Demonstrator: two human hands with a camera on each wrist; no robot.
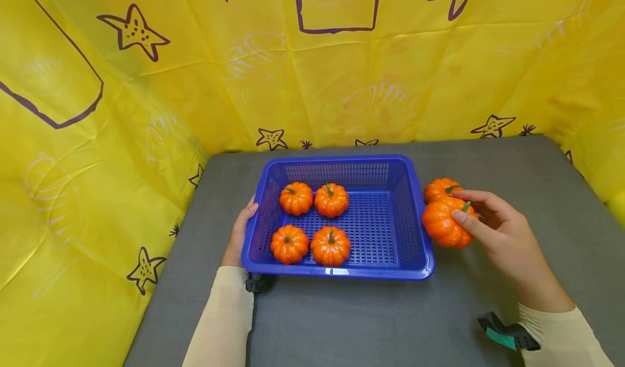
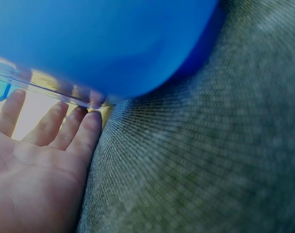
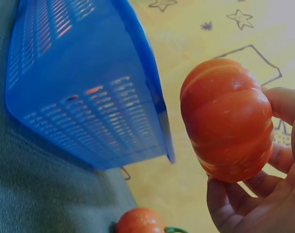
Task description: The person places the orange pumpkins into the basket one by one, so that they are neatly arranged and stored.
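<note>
A small orange pumpkin (image 1: 447, 222) with a green stem is held in the right hand (image 1: 508, 242), its thumb and fingers spread round one side. In the right wrist view, this pumpkin (image 3: 227, 119) is off the table, beside the basket wall. A second pumpkin (image 1: 439, 189) sits behind it, partly hidden. The left hand (image 1: 239, 236) touches the left side of the blue plastic basket (image 1: 337, 271). Its fingers (image 2: 48, 124) look fairly straight beneath the rim in the left wrist view. Inside the basket, several pumpkins stand in two rows on the left half, including one front pumpkin (image 1: 331, 246).
The basket stands on a grey cloth-covered table (image 1: 342, 318). Yellow cloth (image 1: 317, 95) with sea-creature drawings hangs behind and at both sides. Each wrist wears a black strap device, such as the right camera mount (image 1: 508, 334).
</note>
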